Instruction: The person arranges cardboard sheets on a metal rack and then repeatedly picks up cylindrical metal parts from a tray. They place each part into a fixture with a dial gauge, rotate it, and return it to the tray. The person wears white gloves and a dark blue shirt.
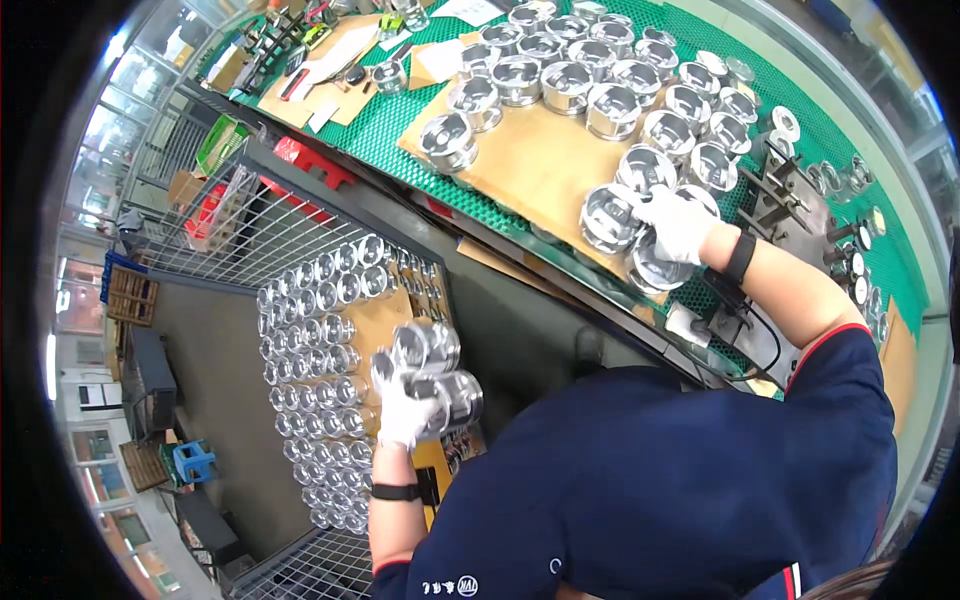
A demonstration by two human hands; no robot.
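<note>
- Your left hand (405, 405) in a white glove holds shiny pistons (440, 375), fingers wrapped around them, above the wire cage (200, 240)
- Your right hand (678, 222) rests on a piston (655, 268) at the near edge of the cardboard (540, 165), fingers curled over it
- That piston sits just under your right fingers, crown up

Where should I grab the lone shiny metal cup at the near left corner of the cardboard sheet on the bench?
Probably around its round side wall, coming down from above. That metal cup stands upright on the cardboard sheet, slightly apart from its neighbours, so fingers could wrap around the ribbed band below its rim. Both gloved hands are busy elsewhere.
</note>
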